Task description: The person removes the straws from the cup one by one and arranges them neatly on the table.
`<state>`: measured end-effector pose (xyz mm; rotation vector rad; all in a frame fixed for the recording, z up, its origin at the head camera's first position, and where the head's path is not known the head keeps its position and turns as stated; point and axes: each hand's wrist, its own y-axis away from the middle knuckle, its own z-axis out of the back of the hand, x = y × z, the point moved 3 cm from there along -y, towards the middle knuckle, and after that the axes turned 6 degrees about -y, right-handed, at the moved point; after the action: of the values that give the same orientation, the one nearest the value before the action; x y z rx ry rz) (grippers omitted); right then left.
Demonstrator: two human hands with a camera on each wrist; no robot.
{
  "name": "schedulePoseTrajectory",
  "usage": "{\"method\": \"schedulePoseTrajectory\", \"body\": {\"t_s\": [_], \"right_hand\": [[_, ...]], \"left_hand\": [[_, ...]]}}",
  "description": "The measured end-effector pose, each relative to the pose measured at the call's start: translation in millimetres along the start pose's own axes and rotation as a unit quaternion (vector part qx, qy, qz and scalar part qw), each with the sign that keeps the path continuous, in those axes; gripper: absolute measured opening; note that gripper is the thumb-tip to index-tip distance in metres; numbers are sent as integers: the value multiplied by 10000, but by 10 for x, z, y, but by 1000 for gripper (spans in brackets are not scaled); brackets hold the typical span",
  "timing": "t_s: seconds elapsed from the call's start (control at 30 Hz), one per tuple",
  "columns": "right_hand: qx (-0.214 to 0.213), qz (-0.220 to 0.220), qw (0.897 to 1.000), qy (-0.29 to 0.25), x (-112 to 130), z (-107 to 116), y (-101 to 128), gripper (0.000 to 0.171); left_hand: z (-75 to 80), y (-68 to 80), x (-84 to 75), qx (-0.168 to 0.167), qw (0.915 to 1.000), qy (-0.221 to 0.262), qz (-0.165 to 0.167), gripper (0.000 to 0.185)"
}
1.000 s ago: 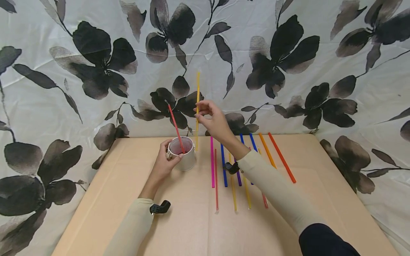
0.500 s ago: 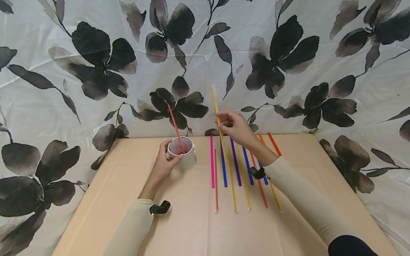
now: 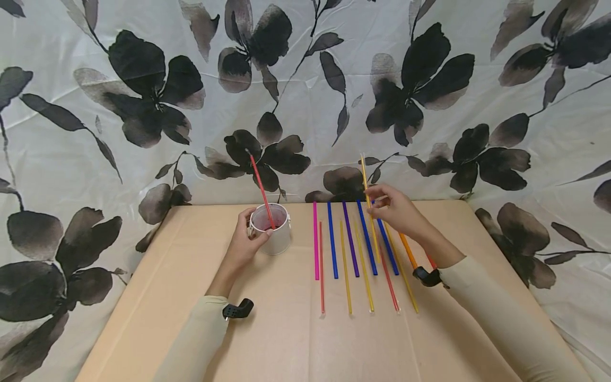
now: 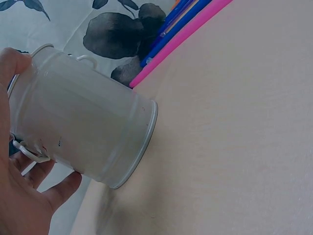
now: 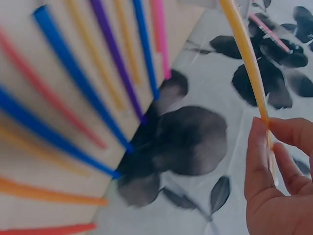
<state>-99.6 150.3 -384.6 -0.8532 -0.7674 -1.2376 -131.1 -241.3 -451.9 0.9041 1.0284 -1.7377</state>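
Note:
My left hand (image 3: 245, 245) grips a small white metal cup (image 3: 272, 230) standing on the tan table (image 3: 267, 339); a red straw (image 3: 260, 187) leans in it. The left wrist view shows the cup (image 4: 83, 132) against my palm (image 4: 22, 205). My right hand (image 3: 391, 208) pinches a yellow straw (image 3: 366, 187), held nearly upright above a row of straws. In the right wrist view, thumb and fingers (image 5: 274, 161) pinch that yellow straw (image 5: 244, 54). Several pink, blue, purple, yellow, red and orange straws (image 3: 350, 249) lie side by side on the table.
A floral black-and-white cloth (image 3: 143, 95) hangs as a backdrop around the table's far and side edges. Bare tabletop lies in front of the straws and left of the cup.
My right hand has carried the yellow straw from beside the cup rightward and lower, over the row of straws. The left hand and cup have stayed still.

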Motion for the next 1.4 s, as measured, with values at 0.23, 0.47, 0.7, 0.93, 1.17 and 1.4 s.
{"method": "schedulePoseTrajectory", "body": {"t_s": [0.23, 0.47, 0.7, 0.93, 1.17, 1.4], "right_hand": [[126, -490, 9981, 359, -397, 217, 242, 44], [147, -813, 9946, 627, -778, 372, 476, 40], [138, -1065, 9899, 925, -1056, 435, 644, 40], [316, -1316, 9838, 1177, -1203, 458, 682, 38], [474, -1509, 9774, 1401, -1219, 429, 737, 38], [547, -1566, 9746, 1506, -1226, 399, 761, 35]], "left_hand": [[-4, -2, 3, 17, 10000, -25, 13, 79], [-2, -6, -9, 0, 10000, -61, 1, 79], [-8, -20, -6, 20, 9999, -107, 15, 80], [-28, -51, 8, -46, 9999, -101, -2, 80], [-35, -57, 26, -44, 10000, -85, -15, 79], [-31, -67, 30, -64, 10000, 33, -33, 79]]}}
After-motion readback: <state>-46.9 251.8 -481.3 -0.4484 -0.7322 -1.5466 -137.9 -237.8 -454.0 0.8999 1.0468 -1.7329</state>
